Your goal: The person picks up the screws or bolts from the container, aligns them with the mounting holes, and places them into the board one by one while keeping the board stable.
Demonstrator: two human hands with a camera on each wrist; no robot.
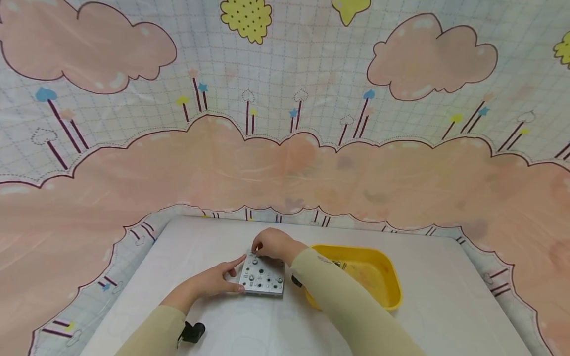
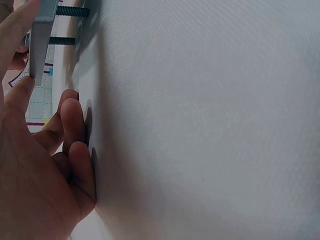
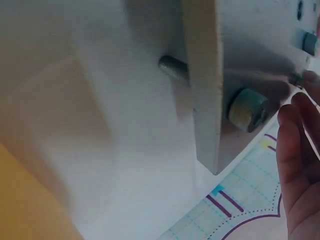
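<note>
A silver metal plate (image 1: 269, 271) with several holes and bolts sits on the white table. At its left edge my left hand (image 1: 209, 283) holds it, forefinger at the far corner and thumb at the near one. The other left fingers are curled against the tabletop. Over the plate's far edge, my right hand (image 1: 275, 244) pinches a small screw (image 3: 297, 80) between thumb and forefinger, at the plate's surface. A thick-headed bolt (image 3: 248, 110) stands in the plate nearer the right wrist. Threaded shanks (image 2: 73, 11) stick out below the plate, whose underside stands off the table.
A yellow tray (image 1: 392, 277) stands to the right, partly behind the right forearm, with some small metal pieces (image 1: 340, 264) near its left side. A patterned curtain (image 1: 285, 173) hangs behind and around the white table (image 1: 445, 296).
</note>
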